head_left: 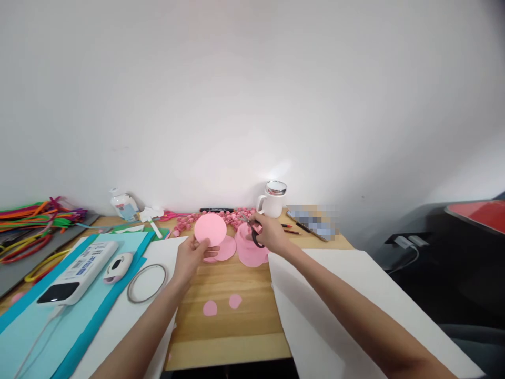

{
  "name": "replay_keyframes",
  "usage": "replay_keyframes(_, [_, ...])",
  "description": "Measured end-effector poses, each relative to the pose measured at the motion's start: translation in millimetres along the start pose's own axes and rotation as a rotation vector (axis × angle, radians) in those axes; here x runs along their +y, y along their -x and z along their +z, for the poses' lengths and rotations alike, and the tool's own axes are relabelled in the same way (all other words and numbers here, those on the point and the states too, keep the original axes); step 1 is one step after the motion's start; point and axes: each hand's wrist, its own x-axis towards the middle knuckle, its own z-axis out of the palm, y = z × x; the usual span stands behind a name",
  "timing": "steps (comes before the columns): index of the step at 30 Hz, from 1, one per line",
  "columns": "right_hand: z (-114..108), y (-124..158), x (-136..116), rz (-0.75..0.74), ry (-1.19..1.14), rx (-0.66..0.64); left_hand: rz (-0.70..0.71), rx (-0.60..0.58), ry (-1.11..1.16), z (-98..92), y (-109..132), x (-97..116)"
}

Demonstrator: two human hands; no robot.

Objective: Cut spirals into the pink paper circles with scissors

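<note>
- Left hand [190, 257]: thumb and fingers pinch a flat, round pink paper disc [210, 229], raised above the tabletop.
- Right hand [270, 231]: fingers curl round black-handled metal scissors [257, 237], blades towards the disc, apart from it.
- Progress, judged: held disc looks whole, no cut visible; more large pink paper discs [252, 258] lie flat, uncut as far as visible; small curled pink pieces [183, 223] heap behind.
- Bare wooden tabletop [229, 334] between forearms, two small pink paper rounds [210, 308] there; front edge nearby.
- White handled mug [273, 206] crowds right hand's far side.

I hold a pink disc [210, 228] in the left hand [190, 259], scissors [256, 240] in the right hand [272, 232], two small circles [210, 308] on the table [226, 339], a white mug [273, 204] beyond.
</note>
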Motion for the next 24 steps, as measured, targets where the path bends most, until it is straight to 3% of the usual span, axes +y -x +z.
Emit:
replay_keyframes(3, [29,17,5,0.034,-0.108,-0.023,-0.028,-0.063,0.114,5.4,-2,-5])
replay_keyframes(5, [46,27,4,0.174,-0.453,-0.064,-0.061,-0.121,0.149,8.4,-3,-9])
replay_keyframes(7, [58,34,2,0.247,-0.617,-0.041,-0.089,-0.189,0.154,10.7,-2,-14])
replay_keyframes(10, [65,36,3,0.276,-0.642,0.026,-0.074,-0.176,-0.016,10.9,2,-21])
replay_keyframes(14, [66,35,8,0.232,-0.669,0.101,-0.087,-0.264,-0.242,7.3,6,-23])
replay_keyframes(24, [74,49,7,0.114,-0.607,-0.290,0.050,0.029,0.030,1.5,3,-21])
